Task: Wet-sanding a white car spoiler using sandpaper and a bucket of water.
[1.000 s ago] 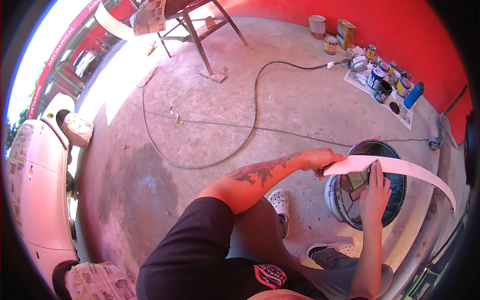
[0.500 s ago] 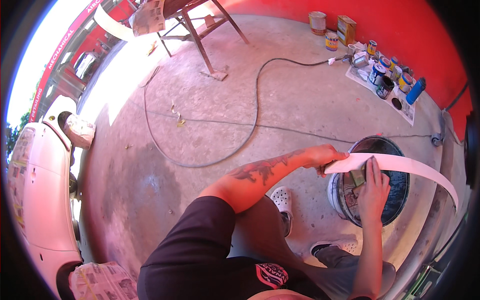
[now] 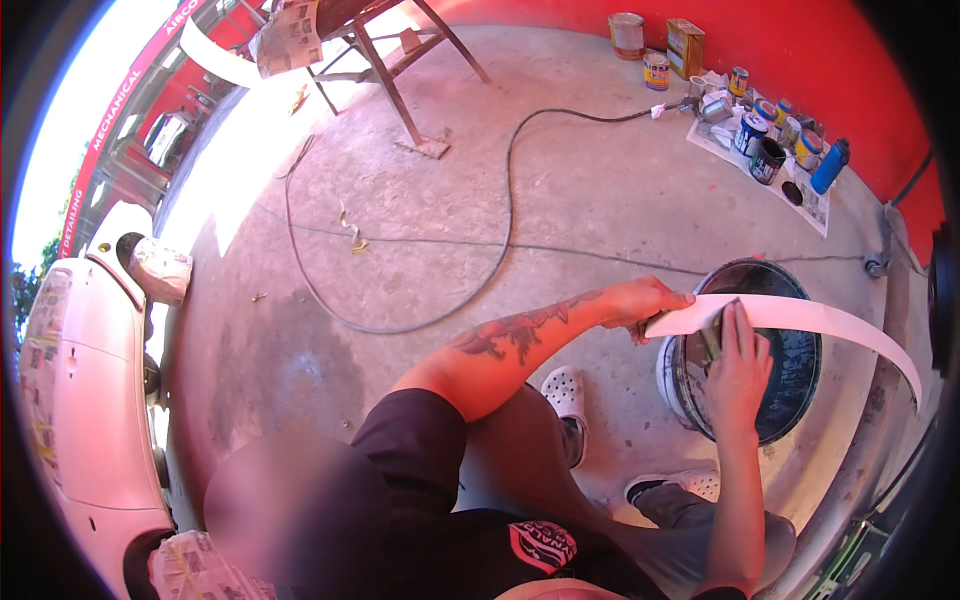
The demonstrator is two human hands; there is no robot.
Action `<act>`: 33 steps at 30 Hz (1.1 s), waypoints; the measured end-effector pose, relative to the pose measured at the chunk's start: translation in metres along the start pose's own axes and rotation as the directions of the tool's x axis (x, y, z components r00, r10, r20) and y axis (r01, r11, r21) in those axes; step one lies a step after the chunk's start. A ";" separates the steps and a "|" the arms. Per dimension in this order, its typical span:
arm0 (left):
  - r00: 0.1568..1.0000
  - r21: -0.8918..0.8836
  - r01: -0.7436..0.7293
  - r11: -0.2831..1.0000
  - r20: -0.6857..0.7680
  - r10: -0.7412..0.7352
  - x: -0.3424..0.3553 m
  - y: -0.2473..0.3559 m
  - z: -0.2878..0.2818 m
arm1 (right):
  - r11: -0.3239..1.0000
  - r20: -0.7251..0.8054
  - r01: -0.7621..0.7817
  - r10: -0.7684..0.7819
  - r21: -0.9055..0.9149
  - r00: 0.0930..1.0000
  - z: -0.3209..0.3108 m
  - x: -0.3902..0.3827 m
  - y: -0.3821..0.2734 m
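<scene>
Right fingers (image 3: 731, 330) farther left, close together against the white strip (image 3: 800, 315)

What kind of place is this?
Probably a car body and paint shop: a pale car stands at left, partly covered with newspaper, paint cans are clustered near the red wall, and a long dark hose loops across the concrete floor.

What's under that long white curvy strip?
Below the white strip is a dark round bucket. The strip and the right hand cover part of it, so I can't see everything inside.
</scene>
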State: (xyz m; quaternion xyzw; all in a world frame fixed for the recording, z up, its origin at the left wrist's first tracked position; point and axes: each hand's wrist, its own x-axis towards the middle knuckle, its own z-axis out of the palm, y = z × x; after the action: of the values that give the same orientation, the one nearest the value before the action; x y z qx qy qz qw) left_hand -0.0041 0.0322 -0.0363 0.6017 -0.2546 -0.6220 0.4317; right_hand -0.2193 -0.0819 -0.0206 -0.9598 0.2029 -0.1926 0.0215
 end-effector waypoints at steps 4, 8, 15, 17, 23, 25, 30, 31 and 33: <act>0.999 -0.005 -0.028 1.000 -0.030 0.028 -0.008 0.006 0.006 | 0.979 -0.006 0.199 -0.199 0.038 0.980 0.004 -0.007 -0.021; 0.998 0.009 -0.067 0.998 -0.011 0.067 -0.005 0.005 0.003 | 0.996 -0.069 -0.048 0.042 -0.078 0.997 0.007 0.000 0.039; 1.000 0.003 -0.024 1.000 -0.011 0.024 -0.011 0.007 0.003 | 0.995 0.006 0.096 -0.096 -0.004 0.995 0.002 -0.004 -0.022; 0.997 0.050 -0.017 0.999 -0.068 0.021 -0.015 0.007 0.006 | 0.988 0.015 0.152 -0.152 -0.024 0.988 0.001 -0.010 -0.026; 1.000 0.070 -0.010 0.997 -0.027 0.012 -0.010 0.014 0.005 | 0.975 -0.086 -0.183 0.173 -0.125 0.981 0.000 0.003 0.053; 0.998 0.049 -0.021 0.999 -0.050 0.024 -0.007 0.013 0.008 | 0.967 -0.057 -0.224 0.219 -0.123 0.974 -0.009 0.004 0.049; 0.998 0.013 -0.018 1.000 -0.058 0.018 -0.008 0.007 0.001 | 0.999 -0.053 0.042 -0.041 0.031 0.998 0.003 -0.006 -0.007; 1.000 0.018 -0.014 1.000 -0.021 0.015 -0.005 0.010 0.003 | 0.999 -0.062 0.034 -0.034 -0.004 0.997 -0.001 -0.008 0.006; 0.999 0.100 -0.011 0.995 -0.031 0.014 -0.011 0.019 0.006 | 0.999 -0.131 -0.029 0.023 -0.040 0.991 -0.004 -0.001 0.036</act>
State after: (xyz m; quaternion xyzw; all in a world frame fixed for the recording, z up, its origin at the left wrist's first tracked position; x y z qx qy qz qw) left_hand -0.0065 0.0311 -0.0136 0.6305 -0.2823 -0.5962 0.4091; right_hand -0.2349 -0.1141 -0.0210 -0.9427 0.2204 -0.2502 -0.0093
